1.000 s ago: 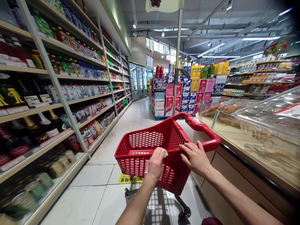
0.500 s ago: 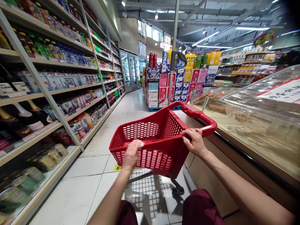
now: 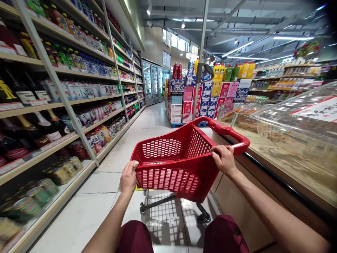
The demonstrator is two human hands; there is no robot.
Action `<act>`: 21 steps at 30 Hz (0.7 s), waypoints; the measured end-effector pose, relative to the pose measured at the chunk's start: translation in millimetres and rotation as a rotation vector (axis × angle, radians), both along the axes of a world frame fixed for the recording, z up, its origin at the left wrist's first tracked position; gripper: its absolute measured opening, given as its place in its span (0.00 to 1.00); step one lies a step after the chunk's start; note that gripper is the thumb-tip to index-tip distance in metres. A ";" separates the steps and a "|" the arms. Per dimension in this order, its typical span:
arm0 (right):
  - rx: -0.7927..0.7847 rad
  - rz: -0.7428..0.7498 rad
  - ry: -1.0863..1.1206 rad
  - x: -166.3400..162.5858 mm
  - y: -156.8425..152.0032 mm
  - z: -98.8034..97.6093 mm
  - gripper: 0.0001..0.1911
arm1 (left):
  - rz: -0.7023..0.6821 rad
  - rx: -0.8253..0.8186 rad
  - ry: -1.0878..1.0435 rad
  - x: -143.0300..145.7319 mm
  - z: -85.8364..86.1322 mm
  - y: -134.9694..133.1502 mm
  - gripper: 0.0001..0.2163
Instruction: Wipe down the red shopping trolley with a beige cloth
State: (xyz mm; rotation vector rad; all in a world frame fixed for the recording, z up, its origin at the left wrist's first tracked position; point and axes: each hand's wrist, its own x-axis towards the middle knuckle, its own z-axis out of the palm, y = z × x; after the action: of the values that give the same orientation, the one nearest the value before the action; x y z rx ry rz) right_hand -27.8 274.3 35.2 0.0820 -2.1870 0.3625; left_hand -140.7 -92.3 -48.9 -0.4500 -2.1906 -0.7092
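A red plastic shopping cart (image 3: 179, 165) with lattice walls stands sideways in front of me, its handle to the right. My left hand (image 3: 128, 177) is closed around a small white cloth (image 3: 135, 164), pressed to the rim at the cart's left end. Most of the cloth is hidden by the fingers. My right hand (image 3: 225, 160) grips the near rim, just below the red handle (image 3: 233, 135). Nothing lies on the visible part of the basket floor.
Drink shelves (image 3: 60, 100) line the left side. A glass-fronted counter (image 3: 289, 140) with clear covers runs along the right. Stacked drink boxes (image 3: 188, 105) and a metal pole (image 3: 201, 42) stand ahead, with door coolers (image 3: 152, 80) farther back.
My left hand has slid left along the near rim to the cart's left corner with the white cloth. My right hand keeps its hold. The view has shifted slightly left.
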 end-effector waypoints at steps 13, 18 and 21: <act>-0.038 0.023 -0.013 2.1 -1.8 2.1 0.10 | -0.206 -0.047 -0.038 -0.5 6.7 23.0 0.17; -0.032 0.083 -0.037 6.8 4.4 3.5 0.09 | -0.271 -0.032 -0.098 -0.3 15.5 36.6 0.16; -0.033 0.022 -0.012 7.4 1.4 3.6 0.09 | -0.081 0.091 -0.139 0.5 17.5 36.1 0.14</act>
State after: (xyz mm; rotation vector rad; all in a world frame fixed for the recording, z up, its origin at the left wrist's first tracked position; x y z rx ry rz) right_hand -20.4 275.7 38.7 0.0855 -2.1928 0.4121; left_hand -140.2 -56.2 -31.4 -0.4565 -2.2685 -0.9050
